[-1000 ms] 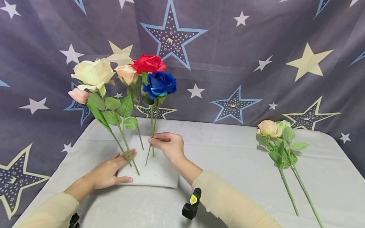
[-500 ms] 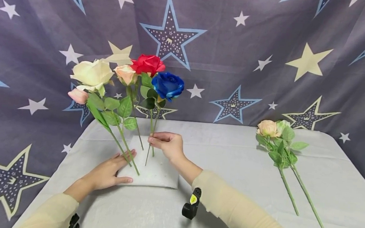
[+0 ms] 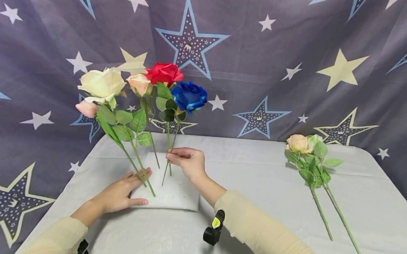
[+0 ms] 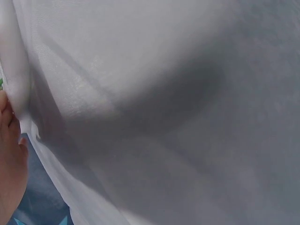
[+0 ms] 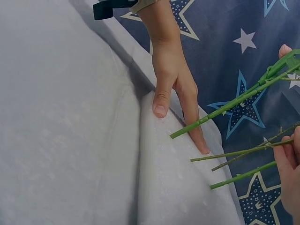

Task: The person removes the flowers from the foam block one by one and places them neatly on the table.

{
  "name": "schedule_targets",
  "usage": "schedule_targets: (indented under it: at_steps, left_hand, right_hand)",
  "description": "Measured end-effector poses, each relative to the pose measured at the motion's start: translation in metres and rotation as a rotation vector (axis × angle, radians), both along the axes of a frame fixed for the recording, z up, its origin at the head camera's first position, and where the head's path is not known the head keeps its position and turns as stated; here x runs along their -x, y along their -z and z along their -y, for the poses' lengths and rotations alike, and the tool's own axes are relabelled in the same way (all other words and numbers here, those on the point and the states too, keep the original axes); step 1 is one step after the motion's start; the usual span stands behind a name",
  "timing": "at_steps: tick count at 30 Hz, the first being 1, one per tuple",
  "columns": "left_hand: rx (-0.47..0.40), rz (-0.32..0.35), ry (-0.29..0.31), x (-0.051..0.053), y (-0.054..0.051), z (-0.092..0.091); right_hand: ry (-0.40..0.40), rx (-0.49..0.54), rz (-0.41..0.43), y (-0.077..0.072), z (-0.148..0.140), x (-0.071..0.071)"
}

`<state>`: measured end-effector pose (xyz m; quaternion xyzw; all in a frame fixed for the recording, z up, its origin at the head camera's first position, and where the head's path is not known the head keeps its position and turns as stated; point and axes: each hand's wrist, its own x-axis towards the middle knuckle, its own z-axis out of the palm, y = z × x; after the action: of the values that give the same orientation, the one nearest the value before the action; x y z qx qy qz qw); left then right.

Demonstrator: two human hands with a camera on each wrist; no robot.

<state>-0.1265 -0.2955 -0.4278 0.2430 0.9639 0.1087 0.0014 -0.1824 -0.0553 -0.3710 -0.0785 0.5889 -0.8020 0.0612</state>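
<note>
My right hand (image 3: 191,165) pinches the stem of a blue rose (image 3: 190,97) between thumb and fingers. The stem's lower end meets the top of a white foam block (image 3: 180,199). My left hand (image 3: 121,194) rests with spread fingers on the block's left side, thumb along the front edge. A red rose (image 3: 164,74), a small peach rose (image 3: 139,85), a cream rose (image 3: 103,84) and a pink tulip (image 3: 87,108) stand up from the block, the last two leaning left. The right wrist view shows the stems and the left hand (image 5: 176,79) on the block; the left wrist view shows mostly cloth.
Two more flowers lie at the right of the cloth-covered table (image 3: 254,210), a peach rose (image 3: 298,143) and a pale green-white one (image 3: 315,141), stems pointing toward the front. Behind the table hangs a star-patterned curtain (image 3: 239,34).
The blue rose's bloom has swung right, away from the red rose, and its leaves now show more. Both hands have stayed almost in place.
</note>
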Motion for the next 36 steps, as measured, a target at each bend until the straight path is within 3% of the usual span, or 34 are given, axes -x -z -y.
schedule_targets:
  at_steps: [11,24,29,36]
  left_hand:
    - [-0.002,-0.009,-0.009,-0.004,0.008,0.002]
    - [0.0,-0.003,-0.013,-0.002,0.009,0.004]
    - [0.008,-0.017,-0.003,0.0,0.006,0.002]
    - [0.014,0.014,-0.015,0.001,0.003,0.001]
  right_hand:
    - [0.016,0.034,-0.022,-0.016,-0.017,0.005]
    - [0.092,0.038,0.059,-0.004,-0.053,0.017]
    - [0.064,0.004,0.087,-0.003,-0.067,0.017]
    - [0.014,-0.068,0.149,0.006,-0.085,0.016]
